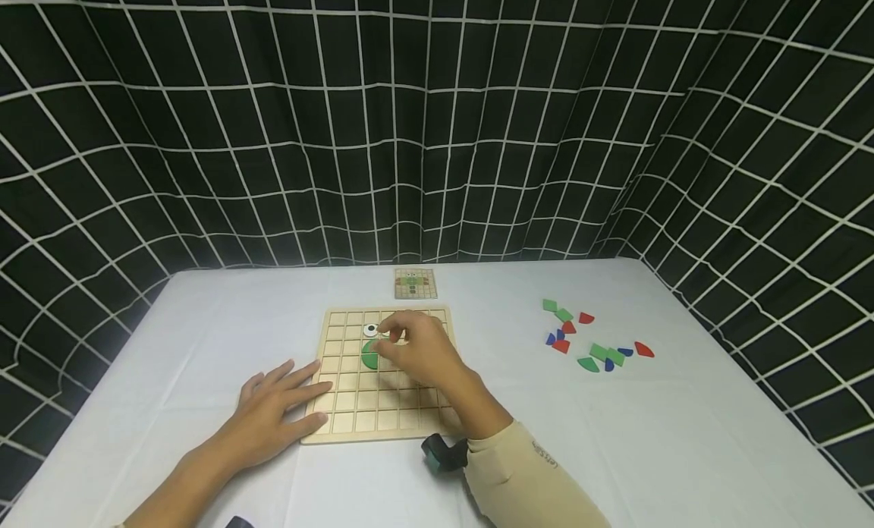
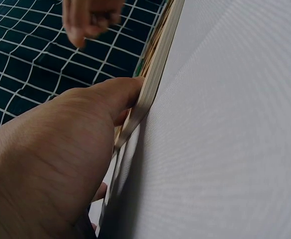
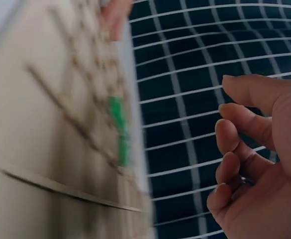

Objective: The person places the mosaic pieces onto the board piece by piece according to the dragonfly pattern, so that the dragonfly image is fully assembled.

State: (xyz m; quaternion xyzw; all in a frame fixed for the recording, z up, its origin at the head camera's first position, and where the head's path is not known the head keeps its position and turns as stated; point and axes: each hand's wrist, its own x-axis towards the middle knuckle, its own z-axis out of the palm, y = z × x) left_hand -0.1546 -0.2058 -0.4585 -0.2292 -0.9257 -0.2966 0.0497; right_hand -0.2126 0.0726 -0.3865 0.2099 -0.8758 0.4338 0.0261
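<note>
A wooden grid board (image 1: pixel 366 422) lies on the white table. Green curved pieces (image 1: pixel 369 355) sit in its squares, with a white round eye piece (image 1: pixel 371 330) just above them. My left hand (image 1: pixel 273 414) rests with spread fingers at the board's left edge; its thumb touches the rim in the left wrist view. Over the upper middle of the board hovers my right hand (image 1: pixel 419 350), hiding some squares. Its fingers bend loosely, and the right wrist view shows a gap between thumb and fingertips (image 3: pixel 227 135) with nothing in it.
Behind the board lies a small pattern card (image 1: pixel 415 284). Several loose green, red and blue pieces (image 1: pixel 599 352) are scattered on the table at the right. A dark device (image 1: pixel 444 454) shows beside the right wrist. Black curtain with white grid lines (image 1: pixel 423 133) surrounds the table.
</note>
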